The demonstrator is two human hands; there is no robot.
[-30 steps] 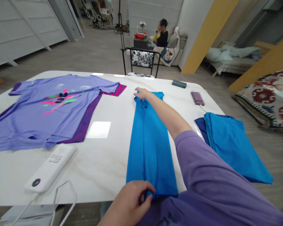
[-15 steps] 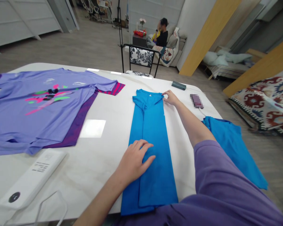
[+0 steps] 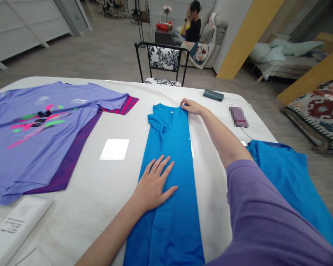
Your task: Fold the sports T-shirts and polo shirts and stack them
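A blue T-shirt (image 3: 173,207), folded lengthwise into a long strip, lies on the white table (image 3: 100,210) in front of me. Flat on its middle rests my left hand (image 3: 154,183), fingers spread. At the far end, by the collar, my right hand (image 3: 191,106) pinches the top right corner of the shirt between thumb and fingers. Part of the short sleeve sticks out on the collar's left side. The near end of the shirt runs out of the bottom of the view.
Left, a lilac T-shirt (image 3: 44,136) lies over a purple garment (image 3: 63,171); a white device (image 3: 13,225) sits below it. Right are a dark green case (image 3: 213,95), a blurred phone (image 3: 238,116) and more blue clothing (image 3: 291,177). Beyond stand a chair (image 3: 164,58) and a seated person (image 3: 193,27).
My left hand has flattened onto the shirt with its fingers spread. At the collar, my right hand has drawn the corner slightly left, and the collar end looks flatter. The view has shifted.
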